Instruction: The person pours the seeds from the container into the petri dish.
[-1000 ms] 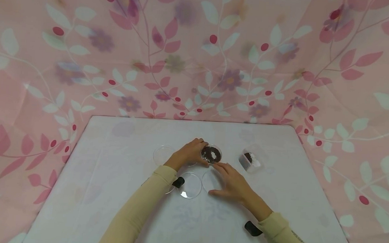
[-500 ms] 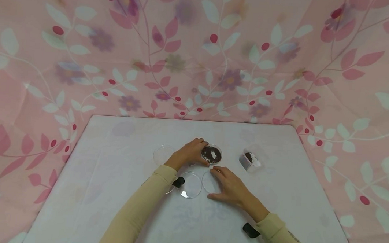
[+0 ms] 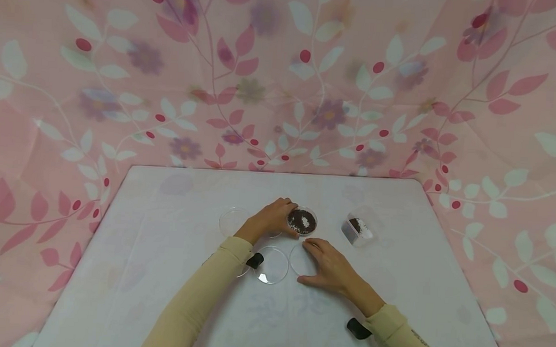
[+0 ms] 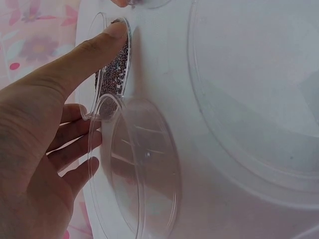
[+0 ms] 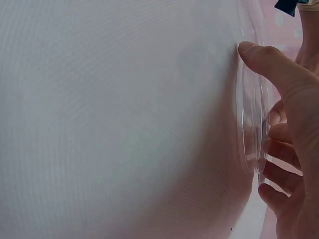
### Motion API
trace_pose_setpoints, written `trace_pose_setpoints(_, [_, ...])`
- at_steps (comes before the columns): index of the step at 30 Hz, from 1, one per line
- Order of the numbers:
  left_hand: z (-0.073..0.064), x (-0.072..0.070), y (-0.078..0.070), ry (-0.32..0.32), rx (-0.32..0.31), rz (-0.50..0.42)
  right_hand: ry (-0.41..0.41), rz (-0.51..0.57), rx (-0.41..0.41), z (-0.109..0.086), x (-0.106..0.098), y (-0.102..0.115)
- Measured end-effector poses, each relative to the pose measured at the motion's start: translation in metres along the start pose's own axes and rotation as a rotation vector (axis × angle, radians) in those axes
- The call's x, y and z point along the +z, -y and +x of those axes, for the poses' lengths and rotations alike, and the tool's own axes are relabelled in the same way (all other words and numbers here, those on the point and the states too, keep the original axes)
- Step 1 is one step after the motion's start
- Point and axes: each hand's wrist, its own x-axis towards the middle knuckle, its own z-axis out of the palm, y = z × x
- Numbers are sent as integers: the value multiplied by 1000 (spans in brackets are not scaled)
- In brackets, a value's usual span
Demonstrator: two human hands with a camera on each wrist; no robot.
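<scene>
In the head view my left hand [image 3: 272, 218] holds a round clear petri dish [image 3: 316, 222] by its side. Dark granules lie in it, with a pale patch in the middle. The left wrist view shows the thumb on the dish's near rim and fingers at the far side. Nearer and to the right, my right hand [image 3: 332, 268] curls round an empty clear petri dish [image 3: 297, 258]. In the right wrist view the thumb sits at one edge of this clear dish [image 5: 249, 119], fingers along the other; the hand covers part of it.
A clear dish [image 3: 272, 266] lies between the forearms, beside the right hand's dish. Another clear dish [image 3: 230, 221] lies at the left, and more rims show partly hidden by the left arm. A small clear plastic box [image 3: 370, 220] with dark granules stands at the right.
My right hand has drawn back slightly toward me, its fingertips now apart from the granule-filled dish and at the clear dish's rim. The left hand has stayed in place.
</scene>
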Motion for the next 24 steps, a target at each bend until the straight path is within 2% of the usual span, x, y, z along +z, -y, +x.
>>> trace_pose_setpoints(8, [-2,-2,1,28,-1,-13,-28,11,34,4,-18,-9])
trace_pose_setpoints(17, [-6,-8,6,57,1,-32,-77,44,110,25,-50,-27])
trace_pose_setpoints(24, [-6,-8,13,44,6,-26,-87,26,150,37,-58,-42])
